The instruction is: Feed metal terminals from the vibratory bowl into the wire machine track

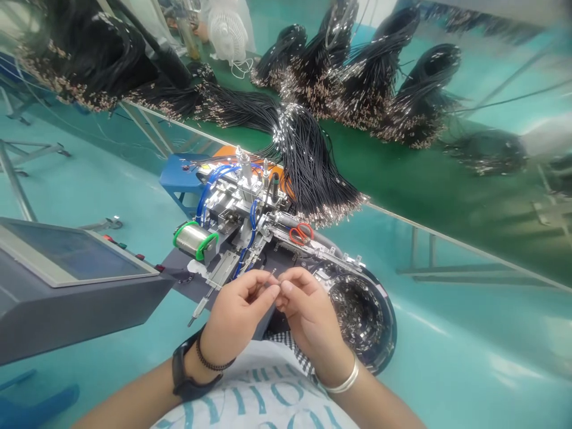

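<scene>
The left hand (236, 310) and right hand (308, 304) are closed narrowly, pinching a thin wire end (272, 278) between them, though it is too small to see clearly. Ahead of the hands, many black wires (313, 167) already carry metal ends. Right of the right hand, a round bowl (388, 322) still holds plenty of loose metal terminals (357, 313).

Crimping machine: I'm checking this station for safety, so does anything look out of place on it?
The red-handled scissors stand out: they lie on top of the crimping machine, beside its moving parts, where a loose tool seems misplaced. The black wire bundle also drapes over the machine's back edge.
</scene>
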`<state>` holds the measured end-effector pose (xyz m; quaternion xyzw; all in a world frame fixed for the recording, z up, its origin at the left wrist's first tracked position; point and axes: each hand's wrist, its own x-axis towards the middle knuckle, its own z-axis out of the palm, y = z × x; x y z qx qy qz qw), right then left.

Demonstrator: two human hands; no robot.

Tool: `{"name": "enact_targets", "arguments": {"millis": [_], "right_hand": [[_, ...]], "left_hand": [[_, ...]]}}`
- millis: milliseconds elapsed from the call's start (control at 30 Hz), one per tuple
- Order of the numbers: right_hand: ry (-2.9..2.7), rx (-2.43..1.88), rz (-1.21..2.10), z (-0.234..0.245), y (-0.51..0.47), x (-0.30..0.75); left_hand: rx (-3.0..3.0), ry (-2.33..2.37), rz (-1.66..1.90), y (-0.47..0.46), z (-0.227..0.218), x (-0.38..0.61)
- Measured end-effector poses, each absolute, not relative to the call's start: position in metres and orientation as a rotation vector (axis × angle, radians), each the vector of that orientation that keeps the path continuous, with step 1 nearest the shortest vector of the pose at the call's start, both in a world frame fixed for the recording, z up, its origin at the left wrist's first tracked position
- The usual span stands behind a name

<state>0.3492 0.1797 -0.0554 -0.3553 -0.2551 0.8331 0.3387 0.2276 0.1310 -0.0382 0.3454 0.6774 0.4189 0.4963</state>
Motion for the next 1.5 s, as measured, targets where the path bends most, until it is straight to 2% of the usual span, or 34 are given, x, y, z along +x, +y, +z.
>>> {"name": "enact_targets", "arguments": {"millis": [100,300,400,700,967,1167,1367,1500], "right_hand": [[-0.956,-0.948,2.007,-0.064,0.182,0.35],[-1.935,-0.883,1.461,-0.071,0.193,0.364],[-2.105,-0.895,1.433,-0.072,0.197,0.365],[-2.077,-1.164,1.619,-0.108,0.219,0.352],[-1.715,-1.661,1.506,-0.134,0.272,0.383],[-1.63,-1.924,1.051,-0.154,0.325,0.442],[-1.645,-2.061,1.194,-0.189,0.351,0.473],[-1.751,-2.087,1.167,-0.198,0.357,0.488]], "left_hand": [[0.844,1.62,0.988,0.133,-0.041,0.222],[0.932,1.686,0.833,0.132,-0.057,0.21],[0.908,1.692,0.815,0.129,-0.07,0.21],[0.775,1.787,0.774,0.13,-0.101,0.201],[0.717,1.773,0.661,0.117,-0.118,0.186],[0.691,1.725,0.63,0.119,-0.125,0.188],[0.722,1.725,0.566,0.123,-0.126,0.193],[0.746,1.756,0.5,0.126,-0.122,0.202]]}}
